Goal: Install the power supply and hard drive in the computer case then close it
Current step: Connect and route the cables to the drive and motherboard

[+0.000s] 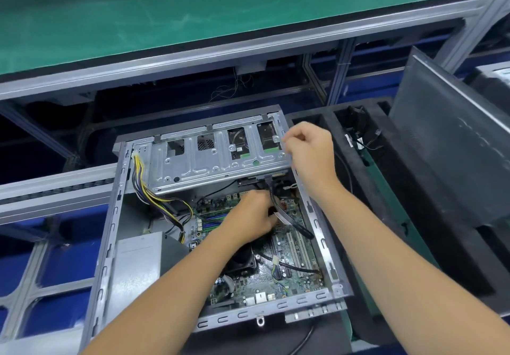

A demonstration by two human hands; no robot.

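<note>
Computer case [110,244], lying open, motherboard [289,280] exposed. Silver power supply [138,266] seated at left wall; coloured wires [143,186] led up beside drive cage [215,158]. Black cable [278,208] pinched by left hand [248,216] beneath cage. Cage's right edge is touched by curled right hand [309,147]. Side panel [452,147] leaned at right.

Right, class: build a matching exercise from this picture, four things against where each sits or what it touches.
Things:
1. left hand
2. right hand
3. power supply
4. side panel

Places:
A. propped tilted, right of the case
B. at the drive cage's right end
C. near-left corner of the case
D. on black cables over the motherboard

Pairs: 1-D, 2-B, 3-C, 4-A
</note>
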